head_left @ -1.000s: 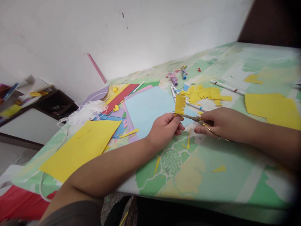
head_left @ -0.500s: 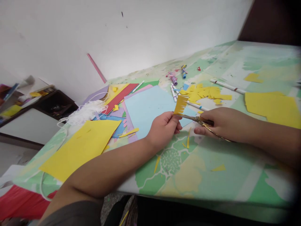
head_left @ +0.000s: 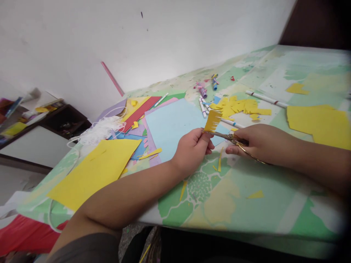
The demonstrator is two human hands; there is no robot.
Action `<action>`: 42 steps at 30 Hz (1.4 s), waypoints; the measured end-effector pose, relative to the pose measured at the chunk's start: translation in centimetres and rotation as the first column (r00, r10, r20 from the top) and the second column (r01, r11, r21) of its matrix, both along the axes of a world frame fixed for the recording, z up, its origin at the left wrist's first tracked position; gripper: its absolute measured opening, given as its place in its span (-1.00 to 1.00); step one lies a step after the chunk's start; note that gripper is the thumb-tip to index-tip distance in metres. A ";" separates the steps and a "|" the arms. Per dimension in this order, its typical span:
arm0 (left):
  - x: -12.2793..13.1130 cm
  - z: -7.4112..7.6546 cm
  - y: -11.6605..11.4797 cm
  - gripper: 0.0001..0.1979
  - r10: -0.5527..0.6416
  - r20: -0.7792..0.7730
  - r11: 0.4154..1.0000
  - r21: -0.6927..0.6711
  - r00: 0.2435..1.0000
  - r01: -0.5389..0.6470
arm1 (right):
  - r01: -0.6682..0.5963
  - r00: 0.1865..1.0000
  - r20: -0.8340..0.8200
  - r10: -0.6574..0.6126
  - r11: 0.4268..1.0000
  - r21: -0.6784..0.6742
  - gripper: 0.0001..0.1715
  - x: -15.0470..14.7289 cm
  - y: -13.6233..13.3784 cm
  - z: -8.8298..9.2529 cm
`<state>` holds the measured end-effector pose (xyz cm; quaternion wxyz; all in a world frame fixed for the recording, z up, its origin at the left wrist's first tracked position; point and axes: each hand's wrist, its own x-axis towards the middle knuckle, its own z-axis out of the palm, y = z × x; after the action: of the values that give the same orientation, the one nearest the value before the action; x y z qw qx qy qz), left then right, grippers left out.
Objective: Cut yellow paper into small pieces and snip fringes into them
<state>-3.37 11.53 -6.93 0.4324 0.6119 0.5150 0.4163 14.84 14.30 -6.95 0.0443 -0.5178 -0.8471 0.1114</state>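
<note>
My left hand [head_left: 193,148] pinches the lower end of a small yellow paper strip [head_left: 212,121], whose right edge is cut into a fringe. In my right hand [head_left: 260,144] is a pair of scissors [head_left: 229,137] with gold-coloured handles. The blades point left and lie across the strip's lower part, close by my left fingertips. Behind the strip lies a heap of fringed yellow paper pieces [head_left: 238,106]. A light blue sheet [head_left: 172,126] lies just beyond my left hand. Thin yellow offcuts [head_left: 219,160] are scattered on the cloth below the hands.
Larger yellow sheets lie left [head_left: 95,171] and right [head_left: 326,126]. White cord [head_left: 101,128] is bundled at the left beside a red strip [head_left: 141,113]. Markers [head_left: 265,98] and small rolled paper figures [head_left: 202,89] are farther back. A wall [head_left: 175,44] bounds the table's far side.
The fringed strip has shifted slightly right between the fingers, and the blades now reach farther across its lower end. Both hands stay nearly in place.
</note>
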 end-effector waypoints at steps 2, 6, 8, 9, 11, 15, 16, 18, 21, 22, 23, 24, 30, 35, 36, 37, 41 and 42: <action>0.0 0.0 0.0 -0.77 0.005 0.009 1.000 0.000 1.000 -0.005 | -0.002 1.000 -0.011 0.002 1.000 0.006 -0.46 0.0 0.0 0.0; 0.0 -0.1 0.0 -0.79 0.009 0.041 1.000 -0.006 0.999 -0.009 | -0.006 1.000 -0.012 0.006 1.000 0.013 -0.46 0.0 0.2 -0.1; 0.0 -0.1 0.0 -0.80 0.008 0.056 1.000 -0.013 0.998 -0.007 | -0.003 1.000 -0.006 0.004 1.000 0.004 -0.46 0.0 0.3 -0.1; 0.0 -0.1 0.0 -0.81 0.009 0.062 1.000 -0.017 0.998 -0.008 | -0.002 1.000 0.000 0.002 1.000 -0.002 -0.46 0.0 0.3 -0.1; 0.0 -0.1 0.0 -0.82 0.014 0.066 1.000 -0.027 0.998 -0.012 | 0.006 1.000 0.014 -0.006 1.000 -0.011 -0.47 -0.1 0.2 0.0; -0.1 -0.1 0.0 -0.81 -0.001 0.082 0.999 -0.049 0.997 0.005 | 0.002 1.000 -0.007 -0.002 0.999 0.034 -0.50 -0.1 -0.3 0.3; -0.1 -0.1 0.0 -0.80 -0.007 0.089 0.998 -0.054 0.996 0.012 | -0.001 1.000 -0.013 0.002 0.999 0.035 -0.50 0.0 -0.3 0.3; -0.1 -0.1 0.1 -0.80 -0.014 0.110 0.998 -0.063 0.994 0.021 | -0.006 1.000 -0.006 0.006 1.000 0.014 -0.48 0.0 -0.2 0.3; 0.0 -0.1 0.1 -0.80 -0.018 0.140 0.997 -0.077 0.990 0.029 | 0.006 1.000 0.024 -0.005 1.000 -0.009 -0.45 0.0 0.1 0.1; 0.0 -0.1 0.1 -0.80 -0.020 0.150 0.996 -0.081 0.989 0.033 | 0.009 0.999 0.031 -0.009 1.000 -0.005 -0.44 0.0 0.2 0.0; 0.0 -0.1 0.2 -0.82 -0.023 0.158 0.996 -0.085 0.987 0.037 | 0.013 0.999 0.035 -0.013 1.000 0.002 -0.44 0.0 0.2 0.0; 0.0 -0.1 0.2 -0.83 -0.028 0.166 0.995 -0.087 0.986 0.043 | 0.016 0.999 0.036 -0.016 1.000 0.007 -0.43 0.0 0.3 0.0; -0.1 -0.3 0.3 -0.87 -0.045 0.226 0.994 -0.089 0.973 0.067 | 0.013 1.000 0.024 -0.013 1.000 0.014 -0.42 0.0 0.1 0.1; -0.2 -0.2 0.2 -0.87 -0.041 0.228 0.993 -0.100 0.973 0.066 | 0.021 1.000 0.011 -0.021 1.000 0.010 -0.43 0.1 0.2 0.1; -0.2 -0.2 0.2 -0.86 -0.041 0.220 0.994 -0.095 0.975 0.063 | 0.019 1.000 0.004 -0.019 1.000 0.008 -0.43 0.1 0.2 0.0; -0.3 -0.2 0.3 -0.84 -0.040 0.207 0.994 -0.087 0.977 0.059 | 0.015 1.000 -0.006 -0.015 1.000 0.006 -0.43 0.1 0.2 0.0; -0.3 -0.3 0.4 -0.77 -0.024 0.178 0.998 -0.053 0.984 0.034 | -0.012 1.000 -0.018 0.012 1.000 0.001 -0.40 0.2 0.3 0.0; -0.4 -0.4 0.4 -0.77 -0.019 0.183 0.998 -0.048 0.983 0.028 | -0.017 1.000 -0.014 0.017 1.000 0.000 -0.39 0.3 0.3 0.0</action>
<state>-3.73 11.97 -7.29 0.4979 0.5662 0.4764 0.4523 15.11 14.59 -6.99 0.0491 -0.5098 -0.8511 0.1154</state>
